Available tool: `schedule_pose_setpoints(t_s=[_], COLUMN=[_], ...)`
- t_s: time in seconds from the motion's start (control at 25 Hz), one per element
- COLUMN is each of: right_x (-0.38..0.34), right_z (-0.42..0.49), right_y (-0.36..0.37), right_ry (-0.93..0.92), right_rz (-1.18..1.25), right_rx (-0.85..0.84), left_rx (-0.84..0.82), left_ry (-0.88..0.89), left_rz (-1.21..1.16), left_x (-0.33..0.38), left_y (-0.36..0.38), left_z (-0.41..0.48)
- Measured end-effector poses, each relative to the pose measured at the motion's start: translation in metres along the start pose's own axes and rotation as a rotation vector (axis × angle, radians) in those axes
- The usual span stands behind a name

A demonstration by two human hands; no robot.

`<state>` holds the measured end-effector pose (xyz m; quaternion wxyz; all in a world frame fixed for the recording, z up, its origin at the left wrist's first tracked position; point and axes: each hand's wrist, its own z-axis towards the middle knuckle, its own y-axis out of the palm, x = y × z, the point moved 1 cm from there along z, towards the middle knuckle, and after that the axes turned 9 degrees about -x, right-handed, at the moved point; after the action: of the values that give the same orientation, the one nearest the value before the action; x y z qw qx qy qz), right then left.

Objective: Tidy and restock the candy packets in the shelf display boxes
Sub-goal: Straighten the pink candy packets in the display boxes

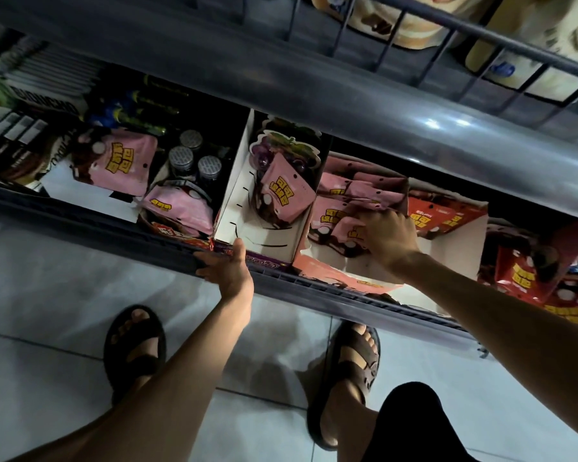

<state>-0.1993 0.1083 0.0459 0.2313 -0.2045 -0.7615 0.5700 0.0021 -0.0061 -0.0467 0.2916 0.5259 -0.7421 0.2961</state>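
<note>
Two bare forearms are seen reaching from the bottom of the view toward a low shelf point(364, 300), above two sandalled feet on a pale tiled floor point(47, 295). The left hand point(229, 270) is laid against the front lip of a white display box point(234, 208), with the fingers spread flat along the shelf edge and the thumb raised over the box rim; nothing is held in it. The left arm is stretched nearly straight, rising to the right. The right hand point(389, 236) is lowered, palm down, into the neighbouring box point(324, 261), where its fingers are curled onto a pile of pink candy packets point(341, 203); whether a packet is actually gripped cannot be told. The right arm is angled in from the lower right, with the wrist bent downward. A single pink packet point(286, 195) is seen leaning inside the white box. Two more pink packets point(124, 161) are seen further left, near some dark capped bottles point(194, 158). Red packets point(447, 216) are stacked in a box just right of the right hand.
</note>
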Motion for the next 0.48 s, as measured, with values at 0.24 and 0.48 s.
schedule_pose_setpoints(t_s=[0.24, 0.48], right_x=[-0.0003, 0.002], right_z=[-0.0004, -0.0029], right_y=[-0.0027, -0.0037], right_ry=[0.035, 0.051], right_rz=[-0.052, -0.017], right_rx=[0.002, 0.023], left_rx=[-0.004, -0.018], left_ry=[-0.041, -0.027], left_rz=[0.009, -0.03], left_x=[0.0031, 0.0019], left_y=[0.0019, -0.0002], left_z=[-0.0018, -0.0035])
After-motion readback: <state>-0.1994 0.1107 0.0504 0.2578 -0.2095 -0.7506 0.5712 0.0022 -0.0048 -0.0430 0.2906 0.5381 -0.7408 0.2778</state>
